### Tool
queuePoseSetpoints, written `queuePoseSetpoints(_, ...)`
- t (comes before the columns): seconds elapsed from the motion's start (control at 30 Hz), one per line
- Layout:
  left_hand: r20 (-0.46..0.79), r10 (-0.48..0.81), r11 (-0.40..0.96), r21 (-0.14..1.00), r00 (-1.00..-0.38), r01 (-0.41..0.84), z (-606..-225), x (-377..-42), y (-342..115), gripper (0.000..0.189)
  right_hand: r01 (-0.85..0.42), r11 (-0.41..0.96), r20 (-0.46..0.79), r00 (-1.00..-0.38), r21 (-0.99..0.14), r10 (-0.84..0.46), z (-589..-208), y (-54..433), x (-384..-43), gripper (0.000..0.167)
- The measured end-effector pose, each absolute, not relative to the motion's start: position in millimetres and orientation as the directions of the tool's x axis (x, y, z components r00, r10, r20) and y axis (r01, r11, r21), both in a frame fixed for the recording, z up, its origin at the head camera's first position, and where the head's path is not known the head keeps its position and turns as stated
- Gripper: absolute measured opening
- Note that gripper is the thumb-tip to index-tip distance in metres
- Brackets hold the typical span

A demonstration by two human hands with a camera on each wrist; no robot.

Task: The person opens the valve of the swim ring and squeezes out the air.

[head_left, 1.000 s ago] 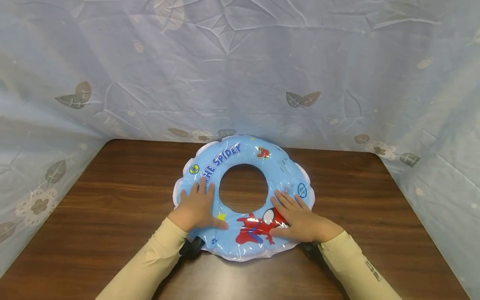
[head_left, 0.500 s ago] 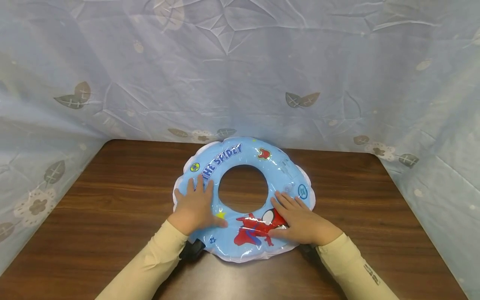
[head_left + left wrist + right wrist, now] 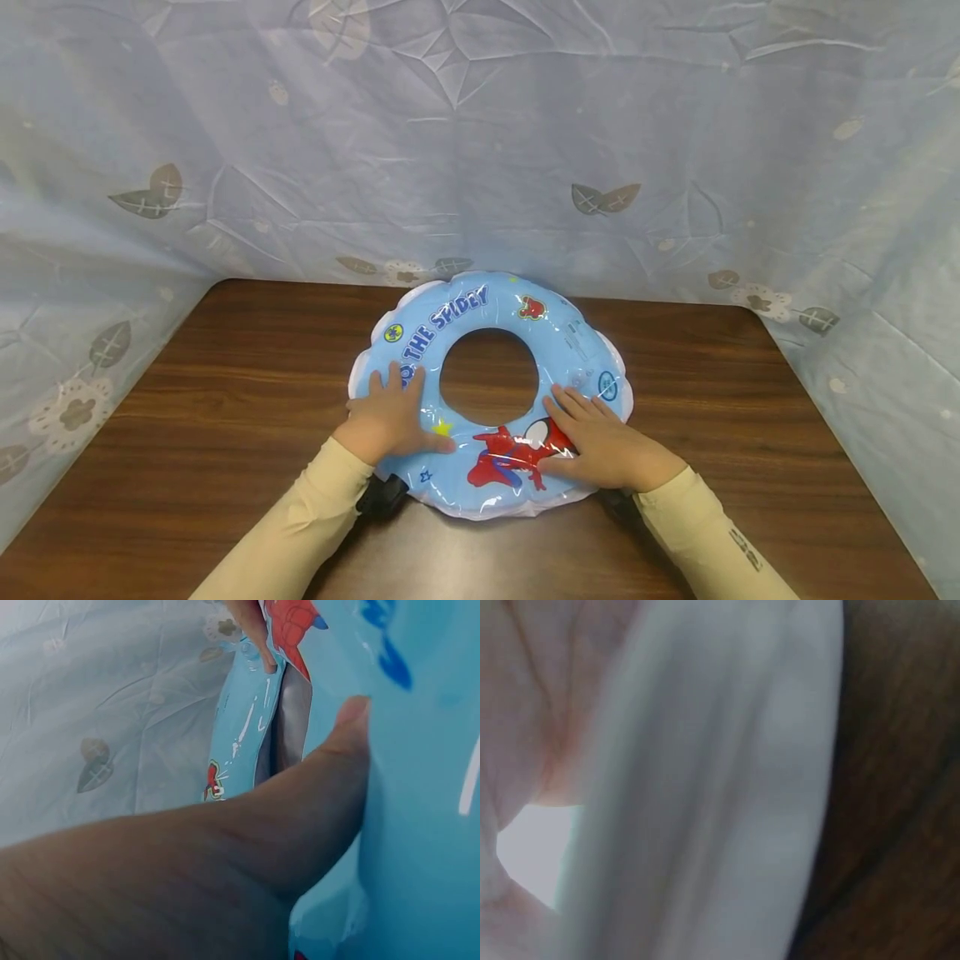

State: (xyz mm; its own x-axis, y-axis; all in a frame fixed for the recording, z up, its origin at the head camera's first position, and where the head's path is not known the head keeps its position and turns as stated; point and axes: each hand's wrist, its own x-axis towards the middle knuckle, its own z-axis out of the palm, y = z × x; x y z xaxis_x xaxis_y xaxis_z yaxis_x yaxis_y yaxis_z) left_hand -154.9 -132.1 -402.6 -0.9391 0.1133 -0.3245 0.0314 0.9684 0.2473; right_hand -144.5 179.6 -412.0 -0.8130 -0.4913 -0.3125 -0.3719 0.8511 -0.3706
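Rests left hand (image 3: 386, 422), fingers spread, on the near left of glossy, scalloped inflated ring (image 3: 564, 343); right hand (image 3: 606, 448), thumb splayed, near right; beneath, wood-grained table (image 3: 225, 417).

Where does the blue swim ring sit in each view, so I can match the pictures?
Head: the swim ring lies just below centre, on the table.
Left wrist: the swim ring fills the right side, with part at upper centre.
Right wrist: blurred; the pale band down the middle appears to be the swim ring.
Shared landmark: the right hand.
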Motion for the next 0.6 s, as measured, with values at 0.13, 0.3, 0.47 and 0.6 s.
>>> queuePoseSetpoints(0.13, -0.323, 0.113, 0.969, 0.246, -0.94, 0.031, -402.7, -155.1, -131.3, 0.12, -0.378, 0.845, -0.305, -0.811, -0.378, -0.499, -410.2, 179.2, -144.0, 0.1)
queuePoseSetpoints(0.3, -0.316, 0.118, 0.973, 0.227, -0.941, 0.046, -400.8, -154.9, -131.2, 0.121, -0.374, 0.852, -0.308, -0.815, -0.367, -0.49, -409.0, 177.8, -143.2, 0.1)
queuePoseSetpoints(0.47, -0.256, 0.155, 0.974, 0.2, -0.954, 0.105, -393.6, -151.0, -128.9, 0.118, -0.371, 0.859, -0.313, -0.819, -0.352, -0.482, -410.4, 176.4, -142.4, 0.1)
queuePoseSetpoints(0.6, -0.261, 0.204, 0.963, 0.227, -0.944, 0.146, -387.4, -145.9, -124.9, 0.114, -0.365, 0.863, -0.309, -0.824, -0.35, -0.474, -410.6, 176.2, -142.6, 0.101)
